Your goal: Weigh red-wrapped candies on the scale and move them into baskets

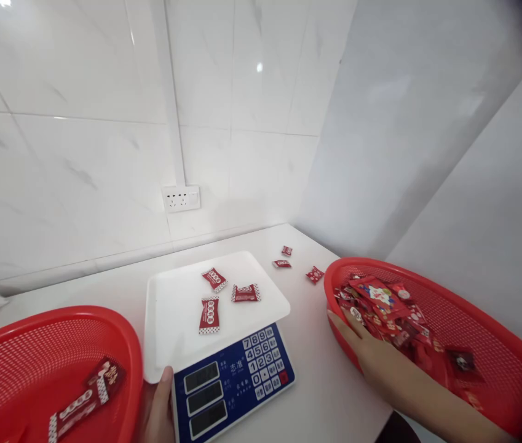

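Right hand [371,352] lies in the right basket [473,288], fingers extended into the candy pile [387,304], nothing clasped. Left hand [159,409] touches the scale [235,381] at its near-left corner, apparently steadying it; grip indiscernible. Three candies [209,315] lie apart on the tray [168,335].

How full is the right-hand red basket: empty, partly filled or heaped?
Partly filled. Wrapped sweets pile beside the right hand in the basket, but bare mesh shows along its far wall.
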`<state>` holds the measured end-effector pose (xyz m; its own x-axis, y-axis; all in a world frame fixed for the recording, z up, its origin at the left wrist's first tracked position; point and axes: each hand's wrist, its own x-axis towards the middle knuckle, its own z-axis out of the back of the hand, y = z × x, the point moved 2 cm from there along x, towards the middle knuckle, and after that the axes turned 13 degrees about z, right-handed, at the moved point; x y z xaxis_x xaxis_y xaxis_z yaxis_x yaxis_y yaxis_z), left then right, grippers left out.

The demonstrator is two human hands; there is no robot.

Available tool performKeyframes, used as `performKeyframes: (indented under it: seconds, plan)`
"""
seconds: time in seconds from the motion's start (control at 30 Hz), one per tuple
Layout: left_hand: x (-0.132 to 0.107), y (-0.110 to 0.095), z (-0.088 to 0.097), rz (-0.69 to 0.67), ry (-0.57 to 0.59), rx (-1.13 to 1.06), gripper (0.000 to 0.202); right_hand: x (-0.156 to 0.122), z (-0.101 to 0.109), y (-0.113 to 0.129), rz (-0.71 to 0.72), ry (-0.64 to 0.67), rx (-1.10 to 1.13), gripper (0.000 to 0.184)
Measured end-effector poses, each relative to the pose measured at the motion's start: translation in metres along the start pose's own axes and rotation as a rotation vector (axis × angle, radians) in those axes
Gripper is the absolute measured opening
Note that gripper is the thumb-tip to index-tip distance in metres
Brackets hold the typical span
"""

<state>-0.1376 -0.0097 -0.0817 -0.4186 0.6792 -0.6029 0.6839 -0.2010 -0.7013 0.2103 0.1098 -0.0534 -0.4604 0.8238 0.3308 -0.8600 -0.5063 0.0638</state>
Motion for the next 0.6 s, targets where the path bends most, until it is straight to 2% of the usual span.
performKeyframes:
  seconds: [0.07, 0.17, 0.4, 0.6]
  plan:
    - [0.003, 0.003, 0.002, 0.046, 0.033, -0.004, 0.047, -0.007, 0.0, 0.004, 0.053, 0.171, -0.071, 0.085]
    - [0.007, 0.007, 0.003, 0.101, 0.055, -0.026, 0.051, -0.006, 0.006, 0.01, 0.072, 0.256, -0.117, 0.085]
    - [0.02, 0.016, 0.01, 0.15, 0.063, -0.024, 0.063, 0.034, 0.018, 0.021, 0.02, 0.381, -0.26, 0.073]
    - [0.034, 0.019, 0.02, 0.167, 0.016, 0.005, 0.062, 0.073, 0.021, 0.005, -0.022, 0.348, -0.183, 0.062]
